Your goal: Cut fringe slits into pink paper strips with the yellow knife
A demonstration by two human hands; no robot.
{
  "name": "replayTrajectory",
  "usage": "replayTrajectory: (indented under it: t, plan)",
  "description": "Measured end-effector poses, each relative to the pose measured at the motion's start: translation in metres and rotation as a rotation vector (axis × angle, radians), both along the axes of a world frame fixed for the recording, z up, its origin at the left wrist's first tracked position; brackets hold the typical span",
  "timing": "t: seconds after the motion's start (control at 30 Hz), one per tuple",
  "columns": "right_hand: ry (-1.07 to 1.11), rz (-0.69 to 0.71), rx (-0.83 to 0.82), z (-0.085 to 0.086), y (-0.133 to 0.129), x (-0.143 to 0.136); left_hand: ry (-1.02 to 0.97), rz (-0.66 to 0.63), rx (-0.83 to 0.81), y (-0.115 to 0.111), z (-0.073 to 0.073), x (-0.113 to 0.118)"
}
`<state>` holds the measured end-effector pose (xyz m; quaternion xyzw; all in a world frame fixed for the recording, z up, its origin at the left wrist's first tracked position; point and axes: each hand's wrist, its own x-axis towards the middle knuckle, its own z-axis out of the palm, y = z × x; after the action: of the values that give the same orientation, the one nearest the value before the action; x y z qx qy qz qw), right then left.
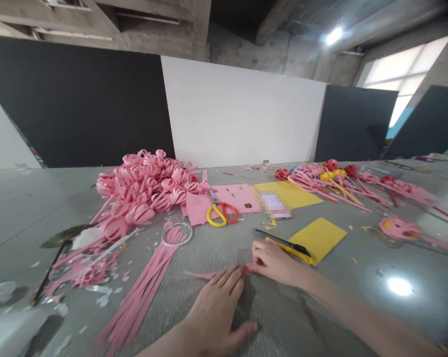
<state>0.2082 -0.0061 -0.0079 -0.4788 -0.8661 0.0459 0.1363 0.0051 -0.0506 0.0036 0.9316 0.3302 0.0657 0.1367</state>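
A narrow pink paper strip [203,274] lies across the grey surface in front of me. My left hand [218,302] rests flat over its middle, fingers stretched out and thumb apart. Fingers curled, my right hand [270,258] pinches the strip's right end. Just beyond the right hand lies a yellow-and-black utility knife [288,244], beside a yellow paper sheet [322,237]. To the left, a bundle of long pink strips [149,285] passes under a roll of clear tape [176,233]. Scissors [222,213] with one yellow and one orange handle lie on a pink sheet [242,196].
A big heap of looped pink paper flowers [145,183] stands at the back left. Pink, red and yellow paper flowers on stems [320,177] lie at the back right. A blurred-out phone-like object [276,204] sits near the yellow sheets. Paper scraps [104,292] litter the left; panels stand behind.
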Motion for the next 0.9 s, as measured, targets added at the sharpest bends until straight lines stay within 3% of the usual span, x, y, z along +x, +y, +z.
replayTrajectory:
  t: [0.27, 0.9]
  plan:
    - [0.018, -0.01, -0.035, 0.0031, 0.001, -0.0004, 0.034, 0.003, -0.109, -0.0016, -0.0039, -0.0006]
    - [0.028, -0.109, -0.09, 0.0056, -0.0024, -0.0002, 0.049, 0.039, -0.13, -0.0043, -0.0066, -0.0001]
